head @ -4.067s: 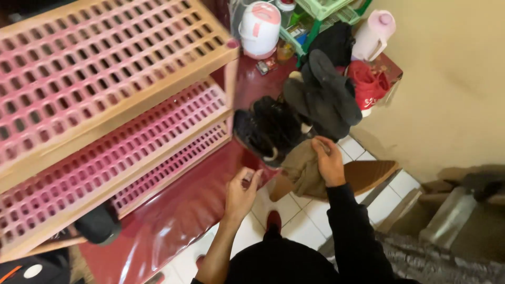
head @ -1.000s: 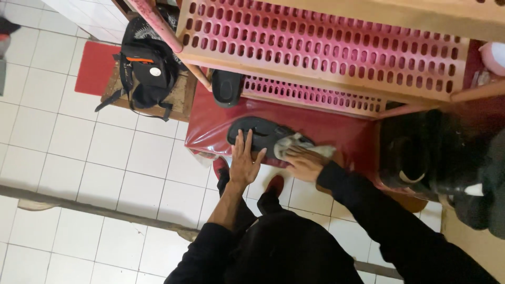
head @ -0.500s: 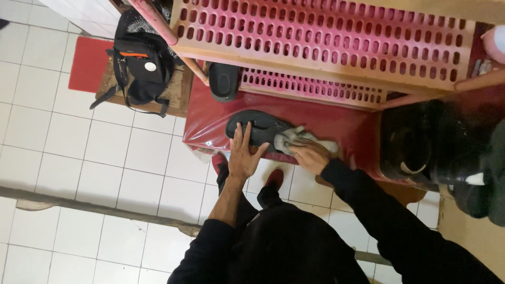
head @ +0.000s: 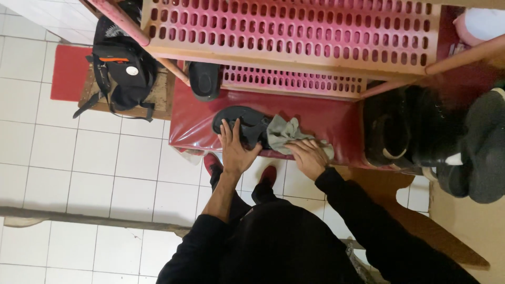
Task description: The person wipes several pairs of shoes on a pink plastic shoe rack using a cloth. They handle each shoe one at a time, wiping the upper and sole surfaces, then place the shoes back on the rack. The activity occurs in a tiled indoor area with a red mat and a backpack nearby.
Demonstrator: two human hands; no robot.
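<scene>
A black sandal (head: 239, 120) lies on the dark red glossy mat (head: 326, 121) in front of a pink slatted rack (head: 294, 37). My left hand (head: 235, 149) presses flat on the sandal's near side, fingers spread. My right hand (head: 307, 156) rests on a grey-olive cloth (head: 284, 132) bunched against the sandal's right end. Both sleeves are black.
A second black sandal (head: 204, 80) sits under the rack's lower shelf. A black backpack (head: 122, 66) lies on a wooden board at the upper left, beside a red mat (head: 67, 73). Black shoes (head: 415, 129) and dark footwear pile at the right. White tiles cover the floor.
Between the two most recent earlier frames and now the view shifted slightly; my right hand slid the cloth along the sandal's right end while my left hand stayed pressed on the sandal.
</scene>
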